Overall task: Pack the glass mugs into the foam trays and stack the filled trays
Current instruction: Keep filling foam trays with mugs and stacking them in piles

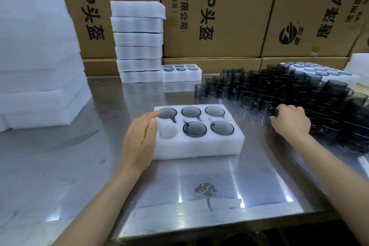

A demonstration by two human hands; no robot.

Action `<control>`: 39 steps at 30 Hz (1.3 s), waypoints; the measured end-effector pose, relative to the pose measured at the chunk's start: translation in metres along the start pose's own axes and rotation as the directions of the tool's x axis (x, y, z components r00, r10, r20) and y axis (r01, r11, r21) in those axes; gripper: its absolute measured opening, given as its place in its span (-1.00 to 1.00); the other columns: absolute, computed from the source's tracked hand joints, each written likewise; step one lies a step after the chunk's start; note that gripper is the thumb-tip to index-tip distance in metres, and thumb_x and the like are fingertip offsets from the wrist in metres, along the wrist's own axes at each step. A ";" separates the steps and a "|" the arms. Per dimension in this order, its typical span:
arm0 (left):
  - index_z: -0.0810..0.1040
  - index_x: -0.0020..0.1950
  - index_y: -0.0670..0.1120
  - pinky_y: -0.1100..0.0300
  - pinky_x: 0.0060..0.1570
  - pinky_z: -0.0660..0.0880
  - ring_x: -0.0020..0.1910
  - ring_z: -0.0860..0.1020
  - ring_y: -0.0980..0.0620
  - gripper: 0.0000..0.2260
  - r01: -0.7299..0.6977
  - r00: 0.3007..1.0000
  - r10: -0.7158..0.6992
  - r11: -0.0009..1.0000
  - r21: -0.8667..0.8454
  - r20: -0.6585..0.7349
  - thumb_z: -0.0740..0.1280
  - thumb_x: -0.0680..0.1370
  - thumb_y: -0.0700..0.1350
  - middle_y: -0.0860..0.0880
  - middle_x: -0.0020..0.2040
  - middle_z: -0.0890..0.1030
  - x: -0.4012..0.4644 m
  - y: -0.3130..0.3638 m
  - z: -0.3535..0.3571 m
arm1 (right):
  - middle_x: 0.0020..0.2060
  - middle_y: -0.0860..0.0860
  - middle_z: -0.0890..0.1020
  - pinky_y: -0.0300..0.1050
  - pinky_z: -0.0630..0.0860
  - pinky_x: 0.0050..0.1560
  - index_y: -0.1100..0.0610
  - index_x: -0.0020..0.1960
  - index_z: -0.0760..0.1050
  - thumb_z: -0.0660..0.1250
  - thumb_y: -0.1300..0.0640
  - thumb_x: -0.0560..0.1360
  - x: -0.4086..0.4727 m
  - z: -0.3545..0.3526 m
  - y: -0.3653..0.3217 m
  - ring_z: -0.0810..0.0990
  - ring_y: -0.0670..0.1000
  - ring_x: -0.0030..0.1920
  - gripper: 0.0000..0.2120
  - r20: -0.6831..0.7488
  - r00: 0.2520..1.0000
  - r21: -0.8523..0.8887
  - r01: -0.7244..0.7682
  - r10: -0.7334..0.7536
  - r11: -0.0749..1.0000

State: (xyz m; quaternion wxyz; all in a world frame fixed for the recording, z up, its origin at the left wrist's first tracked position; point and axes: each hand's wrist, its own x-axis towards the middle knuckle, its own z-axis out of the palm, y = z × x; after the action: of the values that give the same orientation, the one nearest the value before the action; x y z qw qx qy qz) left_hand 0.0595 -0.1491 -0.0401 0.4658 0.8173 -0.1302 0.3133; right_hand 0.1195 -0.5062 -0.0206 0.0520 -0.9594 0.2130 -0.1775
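On steel table [79, 166]: white foam tray [199, 146], five smoky round mugs [194, 128].
Left hand [139, 138]: fingers straight, touching tray.
Right hand [289, 120]: gripping a loose mug [274, 110].
Behind: cardboard boxes [219, 12].

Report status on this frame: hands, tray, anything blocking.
Left hand open, resting at the foam tray edge. Right hand gripping a glass mug from the loose pile. Tray holds five mugs; front-left pocket empty. Nothing in the way.

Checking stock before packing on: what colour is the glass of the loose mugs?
Dark smoky grey, see-through glass mugs, clearest in the head view.
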 end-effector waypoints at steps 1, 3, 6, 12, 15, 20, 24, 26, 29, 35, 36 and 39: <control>0.59 0.19 -0.03 0.26 0.18 0.35 0.17 0.48 0.16 -0.63 0.002 1.000 -0.002 1.000 -0.005 -0.004 0.03 0.59 -0.06 0.14 0.14 0.59 0.000 0.000 -0.001 | 0.07 0.19 0.55 0.02 0.37 -0.12 0.21 0.15 0.49 0.24 -0.06 0.56 -0.003 0.000 -0.001 0.41 0.23 0.19 -0.65 -0.016 1.000 -0.023 0.011 -0.012 1.000; 0.59 0.19 -0.05 0.24 0.19 0.35 0.17 0.49 0.15 -0.62 0.000 1.000 0.000 1.000 -0.016 -0.011 0.03 0.59 -0.06 0.11 0.14 0.60 0.000 0.000 -0.002 | -0.15 0.15 0.58 -0.04 0.36 -0.19 0.21 -0.05 0.55 0.19 -0.22 0.53 -0.011 -0.002 -0.002 0.48 0.22 0.06 -0.53 -0.039 0.999 -0.066 0.028 -0.030 0.997; 0.59 0.18 -0.06 0.27 0.19 0.35 0.16 0.49 0.15 -0.63 -0.009 1.000 0.008 1.000 -0.027 -0.020 0.03 0.59 -0.07 0.11 0.13 0.61 -0.001 0.003 -0.002 | -0.46 0.04 0.51 -0.11 0.33 -0.25 0.12 -0.34 0.49 0.13 -0.35 0.48 -0.027 -0.006 -0.006 0.52 0.12 -0.24 -0.43 -0.072 0.995 -0.153 0.060 -0.072 0.986; 0.59 0.15 -0.02 0.40 0.13 0.31 0.13 0.48 0.19 -0.67 -0.036 0.998 0.035 0.999 -0.012 -0.048 0.05 0.60 -0.10 0.14 0.10 0.59 -0.001 0.006 -0.003 | -0.41 0.00 0.54 -0.08 0.26 -0.15 0.06 -0.32 0.48 0.27 -0.08 0.51 -0.053 -0.030 -0.026 0.48 0.12 -0.23 -0.70 -0.072 0.972 -0.066 0.218 -0.222 0.974; 0.57 0.13 0.02 0.33 0.14 0.34 0.12 0.49 0.19 -0.69 -0.051 0.996 0.050 0.998 -0.023 -0.071 0.05 0.60 -0.11 0.15 0.08 0.59 0.000 0.008 -0.005 | -0.23 0.03 0.58 -0.07 0.31 -0.14 0.02 -0.03 0.55 0.30 0.02 0.51 -0.064 -0.050 -0.041 0.47 0.10 -0.04 -0.90 -0.152 0.941 0.221 0.332 -0.304 0.917; 0.54 0.20 -0.02 0.23 0.16 0.38 0.15 0.49 0.16 -0.69 -0.055 0.993 0.050 0.997 -0.046 -0.107 0.06 0.59 -0.09 0.10 0.11 0.59 -0.001 0.008 -0.009 | -0.23 -0.09 0.52 -0.07 0.38 -0.12 0.06 -0.05 0.51 0.31 0.23 0.50 -0.085 -0.086 -0.087 0.46 0.02 -0.12 -0.91 -0.288 0.747 0.497 0.652 -0.599 0.573; 0.50 0.26 -0.01 0.18 0.17 0.39 0.17 0.49 0.14 -0.65 -0.043 0.993 0.037 0.998 -0.049 -0.110 0.07 0.58 0.02 0.12 0.12 0.57 -0.002 0.010 -0.011 | -0.07 -0.04 0.54 -0.13 0.42 0.00 0.14 0.00 0.51 0.30 0.25 0.52 -0.107 -0.084 -0.128 0.49 -0.01 -0.01 -0.91 -0.201 0.543 0.526 0.762 -0.815 0.378; 0.50 0.27 -0.01 0.24 0.17 0.38 0.18 0.48 0.20 -0.63 -0.044 0.995 0.038 0.997 -0.066 -0.092 0.09 0.55 0.07 0.14 0.14 0.57 -0.003 0.010 -0.013 | -0.01 -0.04 0.55 -0.09 0.41 0.08 0.16 0.04 0.51 0.28 0.26 0.54 -0.114 -0.076 -0.143 0.49 0.02 0.04 -0.89 -0.168 0.483 0.521 0.783 -0.859 0.339; 0.53 0.24 -0.02 0.35 0.15 0.37 0.11 0.48 0.31 -0.68 -0.013 0.994 0.006 0.997 -0.071 -0.108 0.17 0.54 -0.02 0.22 0.11 0.55 -0.002 0.009 -0.016 | 0.00 -0.07 0.54 0.01 0.42 0.08 0.13 0.05 0.50 0.25 0.22 0.56 -0.121 -0.067 -0.155 0.47 0.02 0.06 -0.90 -0.134 0.492 0.528 0.770 -0.860 0.358; 0.58 0.21 -0.06 0.28 0.09 0.44 0.01 0.56 0.13 -0.67 0.016 0.999 -0.016 1.000 0.004 -0.050 0.23 0.49 -0.06 0.13 0.05 0.62 -0.004 0.012 -0.017 | -0.01 -0.13 0.49 0.02 0.41 0.00 0.01 0.01 0.41 0.19 0.11 0.58 -0.124 -0.059 -0.160 0.38 -0.03 0.05 -0.95 -0.034 0.531 0.417 0.777 -0.846 0.471; 0.57 0.24 -0.04 0.31 0.07 0.44 0.00 0.56 0.14 -0.65 0.026 0.999 -0.026 1.000 0.000 -0.026 0.24 0.48 -0.04 0.14 0.07 0.62 -0.005 0.013 -0.017 | -0.01 -0.13 0.48 0.03 0.42 -0.02 0.01 0.01 0.40 0.18 0.11 0.58 -0.125 -0.058 -0.161 0.37 -0.04 0.04 -0.96 -0.035 0.537 0.389 0.785 -0.843 0.483; 0.52 0.28 -0.02 0.31 0.06 0.45 0.00 0.56 0.17 -0.59 0.027 0.999 -0.027 1.000 0.013 0.030 0.29 0.45 0.02 0.15 0.11 0.60 -0.006 0.013 -0.016 | -0.02 -0.11 0.46 0.04 0.44 -0.08 0.03 0.03 0.39 0.17 0.09 0.59 -0.125 -0.058 -0.162 0.35 -0.03 0.06 -0.95 -0.041 0.538 0.313 0.807 -0.842 0.501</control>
State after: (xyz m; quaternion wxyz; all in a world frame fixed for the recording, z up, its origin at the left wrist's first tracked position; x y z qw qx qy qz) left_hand 0.0424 -0.1425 -0.0288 0.4629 0.8264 -0.1242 0.2954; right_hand 0.0561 -0.3082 0.0216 0.1157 -0.9333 -0.3030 -0.1540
